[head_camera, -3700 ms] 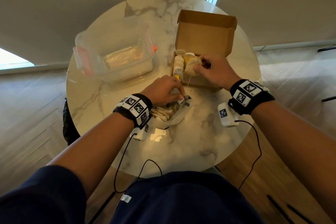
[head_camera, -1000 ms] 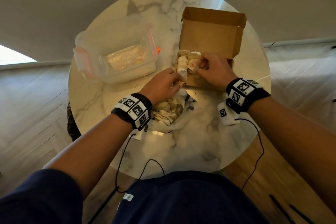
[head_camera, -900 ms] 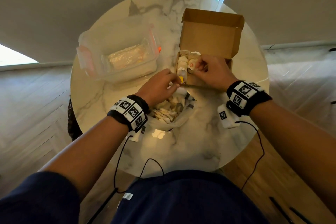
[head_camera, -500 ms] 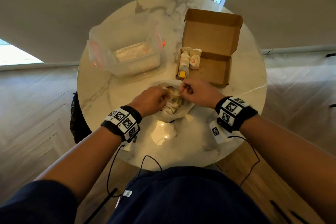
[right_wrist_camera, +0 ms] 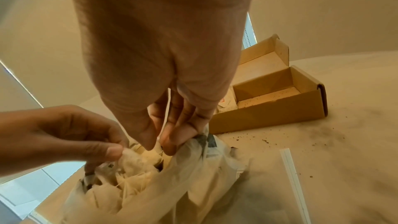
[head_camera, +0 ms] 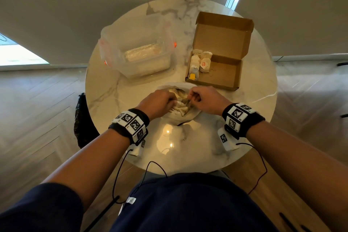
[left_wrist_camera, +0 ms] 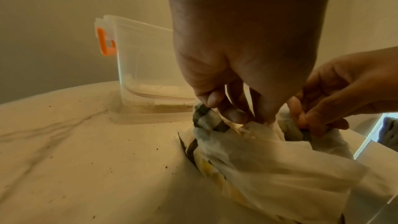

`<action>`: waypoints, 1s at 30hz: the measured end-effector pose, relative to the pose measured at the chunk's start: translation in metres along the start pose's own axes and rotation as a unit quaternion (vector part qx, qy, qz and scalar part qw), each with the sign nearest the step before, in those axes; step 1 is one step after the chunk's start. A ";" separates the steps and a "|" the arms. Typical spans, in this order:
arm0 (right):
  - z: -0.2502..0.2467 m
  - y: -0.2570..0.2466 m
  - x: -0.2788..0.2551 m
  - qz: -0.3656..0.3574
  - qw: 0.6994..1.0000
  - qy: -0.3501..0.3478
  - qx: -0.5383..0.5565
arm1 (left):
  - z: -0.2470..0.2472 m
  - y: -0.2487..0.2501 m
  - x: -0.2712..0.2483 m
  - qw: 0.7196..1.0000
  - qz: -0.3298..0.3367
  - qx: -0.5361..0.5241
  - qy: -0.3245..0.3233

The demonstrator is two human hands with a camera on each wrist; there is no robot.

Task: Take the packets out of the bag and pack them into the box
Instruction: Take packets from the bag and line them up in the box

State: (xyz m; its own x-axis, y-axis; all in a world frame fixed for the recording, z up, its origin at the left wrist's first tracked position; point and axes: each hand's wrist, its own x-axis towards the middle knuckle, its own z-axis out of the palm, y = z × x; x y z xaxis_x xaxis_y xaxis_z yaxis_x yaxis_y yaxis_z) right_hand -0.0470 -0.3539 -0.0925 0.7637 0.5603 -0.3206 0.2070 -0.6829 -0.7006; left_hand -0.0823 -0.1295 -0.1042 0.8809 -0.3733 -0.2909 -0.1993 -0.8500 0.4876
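A thin white plastic bag (head_camera: pixel 185 117) full of pale tea packets (right_wrist_camera: pixel 137 164) lies at the table's middle, in front of me. My left hand (head_camera: pixel 160 100) is at the bag's left rim; its thumb and forefinger pinch a white packet (right_wrist_camera: pixel 129 155) at the mouth. My right hand (head_camera: pixel 204 98) pinches the dark-printed right rim of the bag (right_wrist_camera: pixel 204 138). The open cardboard box (head_camera: pixel 224 75) stands just behind the bag, with several packets (head_camera: pixel 199 62) lined along its left side. The rest of its floor is bare.
A clear plastic tub (head_camera: pixel 139 51) with orange clips and a bagged item inside stands at the back left. Dark crumbs (right_wrist_camera: pixel 264 140) dot the round marble table (head_camera: pixel 254 118). Cables hang from both wrists over the near edge.
My right hand came back out of the box to the bag's right rim, leaving packets in the box. My left hand stayed at the bag's mouth and now pinches a packet.
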 end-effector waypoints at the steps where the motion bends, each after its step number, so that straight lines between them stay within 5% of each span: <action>1: 0.000 -0.001 0.001 0.002 1.000 -0.001 0.001 | -0.002 0.003 0.000 1.000 0.005 -0.018 0.012; 9: 0.000 -0.010 0.003 -0.011 0.999 -0.006 -0.035 | -0.021 0.014 0.005 0.995 0.022 -0.083 0.048; 21: -0.016 -0.006 0.001 0.006 0.995 -0.014 0.102 | -0.015 0.012 0.003 0.995 0.033 -0.087 0.042; 26: -0.021 -0.009 0.003 -0.053 0.995 -0.007 0.085 | -0.016 0.012 0.009 0.992 0.040 -0.074 0.090; 30: -0.020 -0.006 0.005 -0.066 0.998 0.009 0.019 | -0.015 0.007 0.012 0.995 0.059 -0.061 0.060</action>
State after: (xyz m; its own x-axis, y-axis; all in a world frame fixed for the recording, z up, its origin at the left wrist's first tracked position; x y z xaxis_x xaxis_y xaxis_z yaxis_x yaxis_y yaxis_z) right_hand -0.0321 -0.3560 -0.0772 0.7420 0.6354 -0.2139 0.2826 -0.5857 -0.7596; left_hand -0.0665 -0.1346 -0.0917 0.9005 -0.4153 -0.1287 -0.2577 -0.7483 0.6113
